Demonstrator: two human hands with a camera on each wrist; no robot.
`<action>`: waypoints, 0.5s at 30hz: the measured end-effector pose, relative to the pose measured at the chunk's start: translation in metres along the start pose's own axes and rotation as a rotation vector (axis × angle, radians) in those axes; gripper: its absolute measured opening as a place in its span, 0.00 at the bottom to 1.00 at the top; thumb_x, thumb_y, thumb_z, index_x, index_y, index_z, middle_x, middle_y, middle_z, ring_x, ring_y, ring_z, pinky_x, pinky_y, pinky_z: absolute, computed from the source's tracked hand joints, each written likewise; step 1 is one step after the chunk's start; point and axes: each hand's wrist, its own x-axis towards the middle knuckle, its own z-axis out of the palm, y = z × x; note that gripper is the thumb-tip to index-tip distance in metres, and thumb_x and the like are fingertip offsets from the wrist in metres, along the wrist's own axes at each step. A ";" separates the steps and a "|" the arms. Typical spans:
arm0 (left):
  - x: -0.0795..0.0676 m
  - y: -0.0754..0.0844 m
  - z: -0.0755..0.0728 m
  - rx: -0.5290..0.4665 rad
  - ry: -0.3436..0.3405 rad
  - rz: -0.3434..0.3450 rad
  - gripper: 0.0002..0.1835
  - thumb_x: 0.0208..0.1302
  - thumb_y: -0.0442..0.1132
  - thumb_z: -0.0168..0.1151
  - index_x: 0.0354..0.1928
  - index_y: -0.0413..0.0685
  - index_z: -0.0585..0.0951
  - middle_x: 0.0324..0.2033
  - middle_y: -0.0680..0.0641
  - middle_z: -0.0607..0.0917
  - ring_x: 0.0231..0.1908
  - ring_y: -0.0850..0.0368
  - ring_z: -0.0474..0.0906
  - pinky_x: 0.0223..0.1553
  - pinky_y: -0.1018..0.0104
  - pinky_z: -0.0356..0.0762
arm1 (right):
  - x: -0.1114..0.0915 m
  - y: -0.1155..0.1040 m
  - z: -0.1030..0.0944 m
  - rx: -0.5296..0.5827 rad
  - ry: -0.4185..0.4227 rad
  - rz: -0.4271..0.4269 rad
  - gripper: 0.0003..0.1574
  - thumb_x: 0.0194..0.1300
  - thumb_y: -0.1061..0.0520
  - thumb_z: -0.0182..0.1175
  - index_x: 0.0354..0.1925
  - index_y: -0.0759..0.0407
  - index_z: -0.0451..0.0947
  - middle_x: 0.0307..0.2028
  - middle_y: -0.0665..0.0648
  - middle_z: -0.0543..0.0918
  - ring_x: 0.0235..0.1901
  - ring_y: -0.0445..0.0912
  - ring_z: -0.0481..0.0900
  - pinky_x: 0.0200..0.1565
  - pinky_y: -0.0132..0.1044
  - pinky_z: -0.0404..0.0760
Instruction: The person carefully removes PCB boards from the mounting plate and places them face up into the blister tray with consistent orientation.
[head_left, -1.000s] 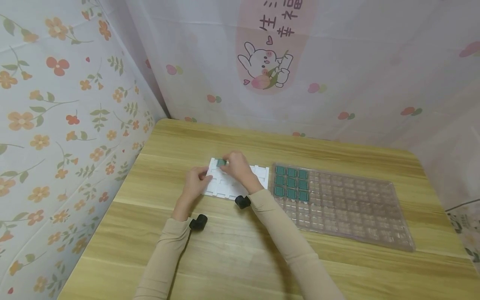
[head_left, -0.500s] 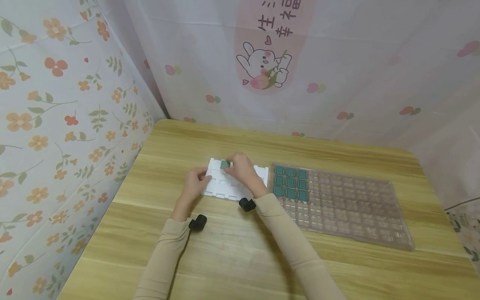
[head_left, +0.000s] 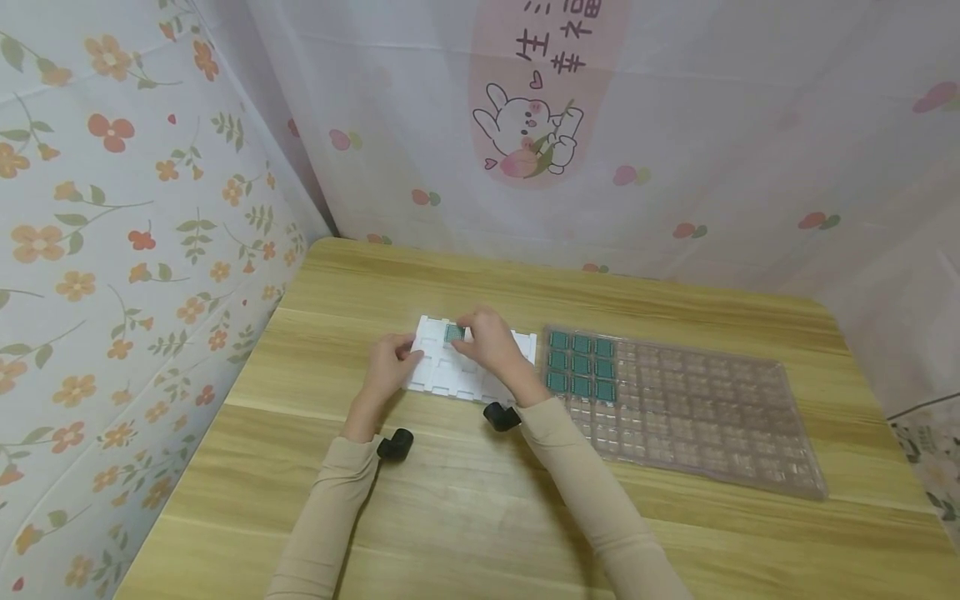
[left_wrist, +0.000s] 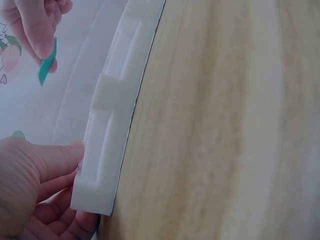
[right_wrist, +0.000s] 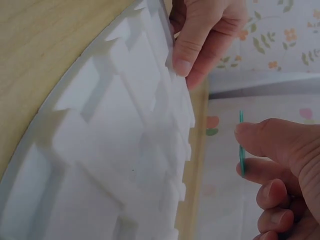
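Between thumb and forefinger my right hand (head_left: 493,343) pinches a small green circuit board (head_left: 453,333) by its edges. It is held above the far part of a white slotted tray (head_left: 442,377). Seen edge-on in the right wrist view, the board (right_wrist: 242,150) is a thin green strip, tilted up and apart from the tray (right_wrist: 145,130). My left hand (head_left: 390,367) grips the tray's left end. In the left wrist view its thumb lies on the tray's corner, and the other fingers curl below. The tray's right part is partly hidden behind my right hand.
Right of the white tray lies a large clear plastic tray (head_left: 705,433) with many pockets. Several green circuit boards (head_left: 581,364) fill its far left pockets. Both stand on a wooden table (head_left: 465,517); patterned curtains (head_left: 420,100) hang behind and at the left.
My right hand has shifted slightly right and nearer with the circuit board, away from the white tray's far left corner. The left hand keeps its grip in the same place.
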 end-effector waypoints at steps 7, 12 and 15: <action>0.000 0.001 0.000 0.001 -0.014 -0.016 0.17 0.56 0.27 0.63 0.48 0.25 0.78 0.38 0.32 0.80 0.33 0.46 0.73 0.34 0.62 0.70 | -0.009 0.001 -0.003 0.004 0.009 -0.015 0.20 0.57 0.58 0.66 0.46 0.67 0.81 0.28 0.57 0.75 0.26 0.45 0.67 0.28 0.32 0.68; 0.000 0.001 -0.001 -0.004 -0.014 -0.015 0.17 0.56 0.27 0.62 0.48 0.25 0.78 0.38 0.32 0.80 0.33 0.46 0.74 0.34 0.62 0.70 | -0.016 0.002 -0.007 0.015 0.023 -0.016 0.21 0.56 0.58 0.67 0.47 0.67 0.81 0.26 0.55 0.72 0.25 0.44 0.66 0.27 0.32 0.66; -0.001 0.001 -0.001 -0.003 -0.005 -0.002 0.16 0.56 0.27 0.63 0.47 0.25 0.78 0.37 0.32 0.81 0.32 0.46 0.74 0.34 0.62 0.70 | -0.020 0.004 -0.009 0.005 0.039 -0.035 0.21 0.57 0.58 0.66 0.47 0.68 0.81 0.24 0.56 0.72 0.24 0.44 0.65 0.26 0.32 0.65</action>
